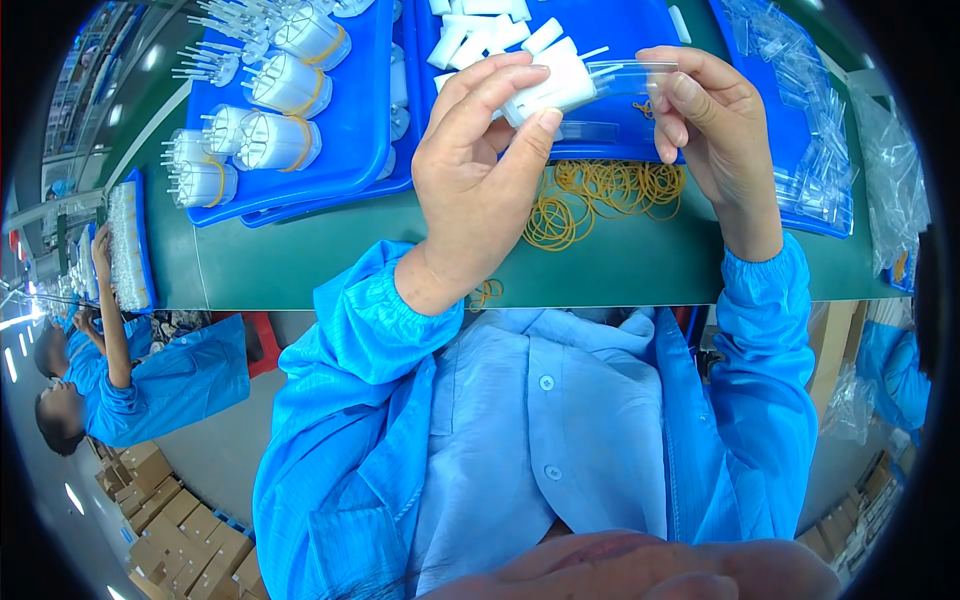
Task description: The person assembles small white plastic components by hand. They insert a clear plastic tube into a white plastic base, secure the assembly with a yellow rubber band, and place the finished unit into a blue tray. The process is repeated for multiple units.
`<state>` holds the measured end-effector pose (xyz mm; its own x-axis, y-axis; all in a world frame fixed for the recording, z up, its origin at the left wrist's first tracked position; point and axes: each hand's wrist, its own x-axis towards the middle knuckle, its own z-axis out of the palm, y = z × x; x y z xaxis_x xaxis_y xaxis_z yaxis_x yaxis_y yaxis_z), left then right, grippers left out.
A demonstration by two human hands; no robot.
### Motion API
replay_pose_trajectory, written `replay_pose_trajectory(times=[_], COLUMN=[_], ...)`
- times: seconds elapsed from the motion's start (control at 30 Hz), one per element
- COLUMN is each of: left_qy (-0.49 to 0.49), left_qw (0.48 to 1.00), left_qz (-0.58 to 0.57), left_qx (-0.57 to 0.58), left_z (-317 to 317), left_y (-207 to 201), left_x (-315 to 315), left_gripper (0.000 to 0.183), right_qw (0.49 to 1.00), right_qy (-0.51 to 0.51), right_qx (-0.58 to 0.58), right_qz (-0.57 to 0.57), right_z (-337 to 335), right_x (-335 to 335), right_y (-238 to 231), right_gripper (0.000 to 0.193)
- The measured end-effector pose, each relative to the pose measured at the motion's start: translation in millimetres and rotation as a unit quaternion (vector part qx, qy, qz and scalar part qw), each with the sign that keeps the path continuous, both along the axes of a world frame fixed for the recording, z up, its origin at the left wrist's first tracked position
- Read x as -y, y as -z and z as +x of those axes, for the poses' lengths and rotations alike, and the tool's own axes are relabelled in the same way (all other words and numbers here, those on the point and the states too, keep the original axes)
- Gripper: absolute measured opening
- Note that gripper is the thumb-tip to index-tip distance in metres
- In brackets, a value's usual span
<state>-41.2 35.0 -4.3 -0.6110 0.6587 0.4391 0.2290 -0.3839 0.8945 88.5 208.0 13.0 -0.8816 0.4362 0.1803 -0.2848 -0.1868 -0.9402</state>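
My left hand (480,160) is closed round a bundle of white cylindrical pieces (560,82), thumb below and fingers above. My right hand (722,125) pinches a clear plastic tube (628,70) between thumb and finger; its left end meets the bundle, though whether it goes between the white pieces I cannot tell. Under both hands a pile of yellow rubber bands (610,195) lies on the green table (380,260). Behind them, loose white pieces (480,35) lie in a blue tray (640,25).
At the left, a blue tray (345,175) carries several banded white bundles (290,85) with thin stems. Another blue tray (835,215) at the right holds clear plastic pieces (790,80). A clear bag (885,170) hangs beyond it. A co-worker (150,380) sits at the far left.
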Motion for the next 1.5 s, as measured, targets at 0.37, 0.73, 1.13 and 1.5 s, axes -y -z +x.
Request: replay_pose_trajectory(times=[0.37,0.73,1.13,1.5], left_qy=[-0.03,-0.007,-0.035,-0.04], left_qw=[0.999,1.0,0.999,0.999], left_qz=[0.011,0.011,-0.006,-0.016], left_qx=[-0.035,-0.006,-0.039,0.03], left_z=[-5.5,-3.7,-4.0,-5.5], left_y=[2.5,1.3,2.2,4.9], left_x=[-5.4,-3.7,-5.1,-4.9], left_gripper=[0.023,0.017,0.014,0.015], right_qw=[0.987,0.989,0.991,0.994], right_qy=[0.062,0.037,0.046,0.053], right_qx=[0.019,-0.002,0.052,0.053], right_qz=[0.146,0.143,0.111,0.077], right_z=[-1.4,-2.2,-1.3,-4.6], right_x=[11.8,8.8,14.2,13.1], right_y=[-0.4,1.3,-1.3,1.7], right_gripper=[0.025,0.023,0.026,0.029])
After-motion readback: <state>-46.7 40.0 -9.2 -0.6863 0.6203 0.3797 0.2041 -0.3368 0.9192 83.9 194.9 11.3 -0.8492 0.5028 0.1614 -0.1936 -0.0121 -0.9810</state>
